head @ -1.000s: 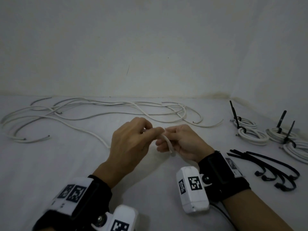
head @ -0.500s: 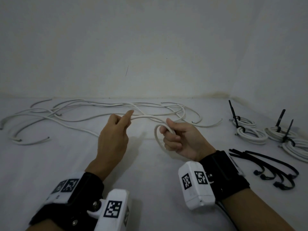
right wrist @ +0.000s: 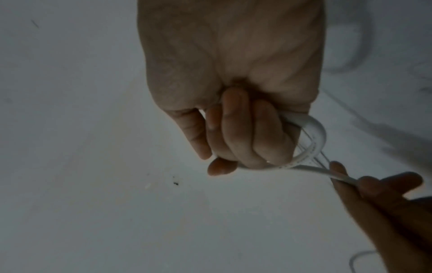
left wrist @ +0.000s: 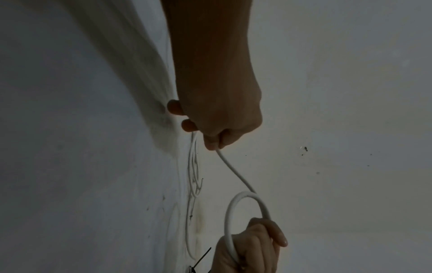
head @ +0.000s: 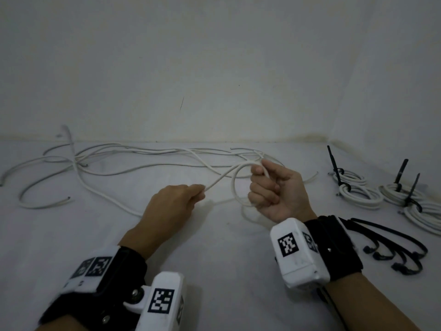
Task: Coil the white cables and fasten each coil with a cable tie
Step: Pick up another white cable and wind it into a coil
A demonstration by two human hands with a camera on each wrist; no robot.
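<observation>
A white cable (head: 222,180) runs between my two hands above the white surface. My right hand (head: 269,187) grips a small loop of it (head: 235,187), fingers curled round the strand; the right wrist view shows the loop (right wrist: 313,136) beside the knuckles. My left hand (head: 191,194) pinches the same cable a short way to the left, and the left wrist view shows the strand (left wrist: 233,170) leaving its fingertips toward the loop (left wrist: 236,212). More loose white cables (head: 114,158) lie tangled at the back left.
Three coiled white cables (head: 358,192) fastened with black ties lie at the right. A bunch of loose black cable ties (head: 393,244) lies beside my right wrist. Walls (head: 214,68) close the back and right.
My hands, joined one second ago, have drawn apart. The right hand has turned palm up with a wider loop, and the left hand has slid along the cable and dropped lower left.
</observation>
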